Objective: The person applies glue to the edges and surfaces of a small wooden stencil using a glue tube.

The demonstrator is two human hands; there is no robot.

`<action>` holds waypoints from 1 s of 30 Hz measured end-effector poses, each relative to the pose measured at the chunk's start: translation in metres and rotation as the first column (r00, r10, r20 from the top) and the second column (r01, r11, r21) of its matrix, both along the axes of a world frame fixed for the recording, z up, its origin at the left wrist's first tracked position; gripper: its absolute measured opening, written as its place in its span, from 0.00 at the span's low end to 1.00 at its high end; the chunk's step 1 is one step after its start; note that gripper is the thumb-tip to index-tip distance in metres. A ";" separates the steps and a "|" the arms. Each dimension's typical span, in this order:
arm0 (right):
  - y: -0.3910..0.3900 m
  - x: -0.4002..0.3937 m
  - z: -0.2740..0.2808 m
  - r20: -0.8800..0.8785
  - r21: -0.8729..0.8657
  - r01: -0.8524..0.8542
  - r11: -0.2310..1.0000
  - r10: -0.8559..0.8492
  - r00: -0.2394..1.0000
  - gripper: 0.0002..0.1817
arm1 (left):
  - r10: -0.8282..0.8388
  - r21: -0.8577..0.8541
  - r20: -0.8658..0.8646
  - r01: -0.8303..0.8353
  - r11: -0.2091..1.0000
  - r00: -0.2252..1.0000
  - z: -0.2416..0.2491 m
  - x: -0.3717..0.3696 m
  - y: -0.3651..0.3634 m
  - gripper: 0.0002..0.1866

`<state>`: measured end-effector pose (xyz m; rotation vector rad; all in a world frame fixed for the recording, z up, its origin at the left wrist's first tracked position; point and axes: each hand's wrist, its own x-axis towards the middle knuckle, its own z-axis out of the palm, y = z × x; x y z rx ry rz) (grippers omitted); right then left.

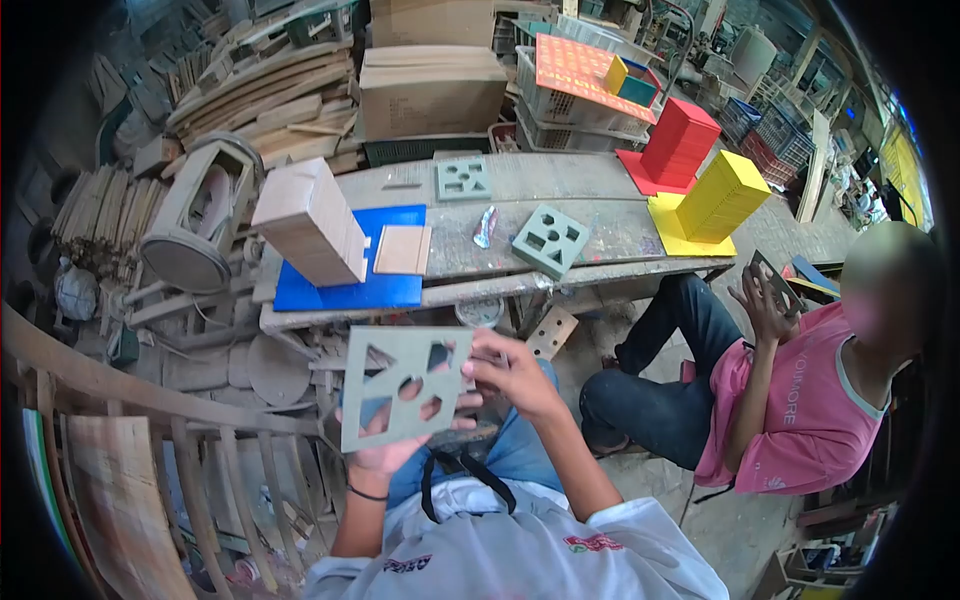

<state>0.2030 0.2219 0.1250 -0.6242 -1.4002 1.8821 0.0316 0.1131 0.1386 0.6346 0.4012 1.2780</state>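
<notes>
Above my lap I hold a flat grey-green panel with shaped cut-outs [385, 395], tilted up toward me. My left hand [385, 458] supports it from below and behind, its fingers partly hidden by the panel and showing through the holes. My right hand [508, 372] grips the right edge, thumb on the near face. On the bench ahead lie a similar green panel [462, 179] and a thicker green block with matching cut-outs [571, 242]. A small crumpled shiny packet [486, 228] rests between them.
The wooden bench [460, 232] carries a blue board [395, 291], a stack of pale wooden squares [311, 220], a red stack [680, 145] and a yellow stack [722, 197]. A person in a pink shirt [790, 415] sits at right, holding a dark panel [775, 282]. Boxes stand behind.
</notes>
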 end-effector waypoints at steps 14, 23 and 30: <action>0.030 -0.046 0.048 0.078 0.156 -0.047 0.987 0.036 0.996 0.12 | 0.332 0.158 -0.015 -0.325 0.932 0.943 0.025 -0.006 0.005 0.70; 0.017 -0.037 0.040 -0.079 0.837 0.270 0.475 -0.384 0.920 0.21 | 0.418 0.027 0.323 -0.450 0.892 0.849 0.035 -0.009 0.006 0.59; 0.008 -0.031 0.044 0.268 0.946 -0.218 0.239 -0.206 0.941 0.39 | 0.284 -0.057 0.662 -0.332 0.942 0.693 0.032 -0.010 0.006 0.53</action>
